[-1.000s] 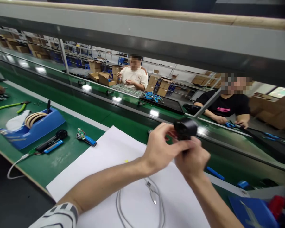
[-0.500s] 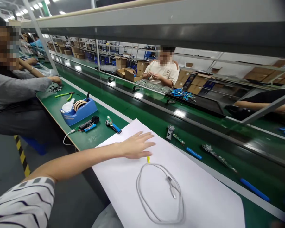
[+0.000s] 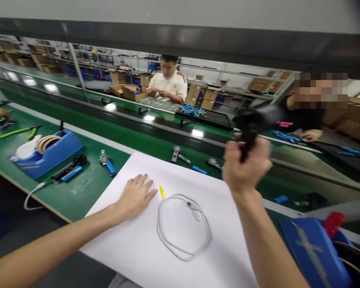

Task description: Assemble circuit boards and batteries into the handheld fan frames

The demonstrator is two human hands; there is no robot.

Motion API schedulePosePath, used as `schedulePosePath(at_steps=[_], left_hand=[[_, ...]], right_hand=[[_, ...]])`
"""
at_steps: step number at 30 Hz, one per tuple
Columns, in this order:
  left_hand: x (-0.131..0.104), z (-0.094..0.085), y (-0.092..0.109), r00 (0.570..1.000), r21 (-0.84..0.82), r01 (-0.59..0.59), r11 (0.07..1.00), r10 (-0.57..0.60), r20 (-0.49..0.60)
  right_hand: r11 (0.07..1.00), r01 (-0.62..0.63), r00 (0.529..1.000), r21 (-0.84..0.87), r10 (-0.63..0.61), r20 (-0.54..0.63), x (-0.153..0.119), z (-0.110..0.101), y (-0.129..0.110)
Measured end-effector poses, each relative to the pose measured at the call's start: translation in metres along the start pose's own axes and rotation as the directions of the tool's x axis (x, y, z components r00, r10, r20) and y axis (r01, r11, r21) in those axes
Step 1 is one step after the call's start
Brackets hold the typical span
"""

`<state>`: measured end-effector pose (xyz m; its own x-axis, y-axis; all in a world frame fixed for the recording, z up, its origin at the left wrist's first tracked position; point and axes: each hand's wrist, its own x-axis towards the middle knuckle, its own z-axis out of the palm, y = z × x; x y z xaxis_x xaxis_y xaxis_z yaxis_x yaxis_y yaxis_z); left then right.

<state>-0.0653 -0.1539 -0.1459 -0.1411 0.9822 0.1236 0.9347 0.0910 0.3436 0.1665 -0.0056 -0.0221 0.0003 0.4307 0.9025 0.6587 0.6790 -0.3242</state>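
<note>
Black device [image 3: 252,123] (blurry, top-heavy) in gripping R hand [image 3: 246,168], w/ L hand [image 3: 137,197] outspread.

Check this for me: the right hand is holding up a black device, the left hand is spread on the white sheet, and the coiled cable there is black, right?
Not quite: the coiled cable is light grey, as the head view shows. The right hand does hold up a black device, and the left hand is spread on the white sheet.

- Room between left hand [image 3: 137,196] and right hand [image 3: 248,166], above coiled cable [image 3: 209,231].
- Blue dispenser [image 3: 67,147] obstructs leftward, blue box [image 3: 313,254] rightward.
- Grey beam [image 3: 168,38] bars the upper way ahead.
</note>
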Motion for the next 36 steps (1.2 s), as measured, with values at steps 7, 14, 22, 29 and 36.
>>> schedulePosePath(at_steps=[7,14,22,29,36], left_hand=[[0.118,-0.088,0.092,0.946,-0.893,-0.307,0.33,0.001,-0.325],[0.165,-0.072,0.11,0.983,-0.98,-0.171,0.103,-0.055,-0.177],[0.193,-0.065,0.059,0.981,-0.971,0.081,0.226,0.154,0.117],[0.201,-0.053,0.057,0.966,-0.967,0.15,0.205,0.179,0.188],[0.199,-0.037,0.067,0.978,-0.97,0.15,0.189,0.115,0.174]], right_hand=[[0.998,0.016,0.881,-0.067,0.018,0.474,0.01,0.048,-0.05],[0.994,-0.082,0.816,-0.076,0.111,0.567,0.008,0.058,-0.014],[0.76,-0.58,0.582,0.292,0.137,0.801,0.018,0.073,0.044],[0.796,-0.525,0.612,0.303,0.105,0.784,0.009,0.084,0.059],[0.997,-0.074,0.685,0.006,0.046,0.727,0.007,0.084,0.074]])
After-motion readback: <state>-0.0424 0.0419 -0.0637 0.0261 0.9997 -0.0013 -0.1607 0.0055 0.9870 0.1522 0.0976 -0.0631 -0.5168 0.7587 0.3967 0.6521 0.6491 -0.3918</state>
